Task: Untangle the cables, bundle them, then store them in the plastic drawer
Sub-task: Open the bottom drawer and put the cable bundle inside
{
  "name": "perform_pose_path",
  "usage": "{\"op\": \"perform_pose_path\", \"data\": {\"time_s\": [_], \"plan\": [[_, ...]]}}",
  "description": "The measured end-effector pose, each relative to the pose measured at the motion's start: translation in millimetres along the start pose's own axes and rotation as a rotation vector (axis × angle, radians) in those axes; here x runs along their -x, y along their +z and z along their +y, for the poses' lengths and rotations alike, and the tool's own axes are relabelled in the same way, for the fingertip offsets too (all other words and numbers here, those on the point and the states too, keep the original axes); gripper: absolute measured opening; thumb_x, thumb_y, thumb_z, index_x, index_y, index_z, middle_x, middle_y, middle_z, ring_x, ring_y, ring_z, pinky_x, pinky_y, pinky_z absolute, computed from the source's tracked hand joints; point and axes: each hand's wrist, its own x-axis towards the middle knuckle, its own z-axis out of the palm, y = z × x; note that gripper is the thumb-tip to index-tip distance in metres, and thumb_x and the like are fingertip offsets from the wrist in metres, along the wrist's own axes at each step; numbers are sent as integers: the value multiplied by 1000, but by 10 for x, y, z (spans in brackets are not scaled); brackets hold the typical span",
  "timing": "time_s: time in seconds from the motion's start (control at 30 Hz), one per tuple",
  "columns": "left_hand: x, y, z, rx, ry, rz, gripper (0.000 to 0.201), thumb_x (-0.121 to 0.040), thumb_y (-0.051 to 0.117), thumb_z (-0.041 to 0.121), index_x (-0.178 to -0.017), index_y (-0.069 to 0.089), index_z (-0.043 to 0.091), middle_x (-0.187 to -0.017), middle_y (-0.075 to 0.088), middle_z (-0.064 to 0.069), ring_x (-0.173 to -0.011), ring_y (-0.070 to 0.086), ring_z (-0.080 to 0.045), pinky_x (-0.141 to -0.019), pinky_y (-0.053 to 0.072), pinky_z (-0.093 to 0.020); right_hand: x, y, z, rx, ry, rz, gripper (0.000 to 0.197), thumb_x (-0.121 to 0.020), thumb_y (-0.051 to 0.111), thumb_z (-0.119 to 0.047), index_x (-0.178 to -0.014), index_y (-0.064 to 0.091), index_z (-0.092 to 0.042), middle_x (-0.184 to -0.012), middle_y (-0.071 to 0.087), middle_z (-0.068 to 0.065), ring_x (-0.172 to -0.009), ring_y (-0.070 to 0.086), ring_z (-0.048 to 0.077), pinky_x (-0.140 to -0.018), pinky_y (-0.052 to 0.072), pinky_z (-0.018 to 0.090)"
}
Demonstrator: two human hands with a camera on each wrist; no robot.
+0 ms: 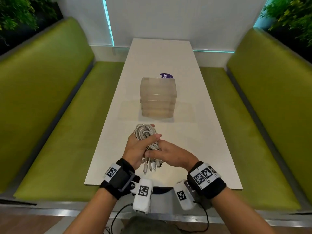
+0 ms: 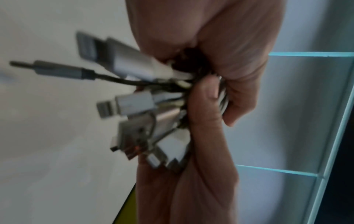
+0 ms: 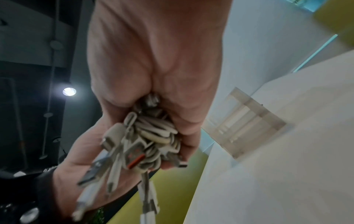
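A bundle of white cables (image 1: 144, 133) is held above the near part of the white table (image 1: 194, 149). My left hand (image 1: 137, 147) grips the bundle around its middle, thumb over the top. My right hand (image 1: 170, 153) grips the lower part, where several plugs (image 1: 152, 166) hang out toward me. The left wrist view shows the plugs (image 2: 132, 103) sticking out from between both hands. The right wrist view shows looped cable ends (image 3: 153, 133) squeezed in my fist. The clear plastic drawer unit (image 1: 158, 97) stands mid-table, its drawers pushed in.
A purple round label (image 1: 166, 76) peeks out behind the drawer unit. Green benches (image 1: 55, 102) run along both sides of the table. The near table edge (image 1: 162, 185) lies just under my wrists. A white wall closes off the far end.
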Motion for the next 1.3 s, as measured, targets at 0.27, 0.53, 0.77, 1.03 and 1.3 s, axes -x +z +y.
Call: {"op": "perform_pose_path", "data": {"time_s": [0.27,0.53,0.77,1.03,1.3], "plan": [[-112,5,-14,-132,41,58,31,-67,77,7,-87,60,-8,-84,61,-27,-78,65,-34,-68,55,-43,-109,-26,56,32,-12,2,29,-96,52,-17,-121,54,-2,-110,65,18,-99,63,28,-88,52,41],[-396,-466,130,-266,97,345,24,-73,74,-4,-82,55,7,-65,59,-12,-56,61,-24,-58,54,-36,-889,-903,-115,614,239,230,73,-83,68,-40,-144,36,-15,-150,33,7,-135,37,22,-108,30,33],[-579,-713,329,-358,96,394,25,-73,74,-1,-80,52,7,-64,55,-9,-46,57,-20,-52,51,-30,-1608,-1228,29,773,233,353,64,-94,53,-36,-149,21,-28,-161,4,3,-135,40,26,-106,35,42],[-712,-682,515,-386,146,388,25,-72,76,1,-75,52,8,-61,54,-12,-45,54,-21,-49,49,-29,-779,-1093,31,621,173,421,51,-69,72,-60,-103,52,-27,-140,45,-15,-110,54,15,-83,39,31],[-597,-447,344,-533,30,200,29,-71,80,15,-77,52,10,-65,57,-10,-49,56,-20,-48,48,-28,-163,-860,243,578,112,297,74,-65,78,-56,-132,48,-43,-153,21,-26,-134,35,1,-101,32,21]]}}
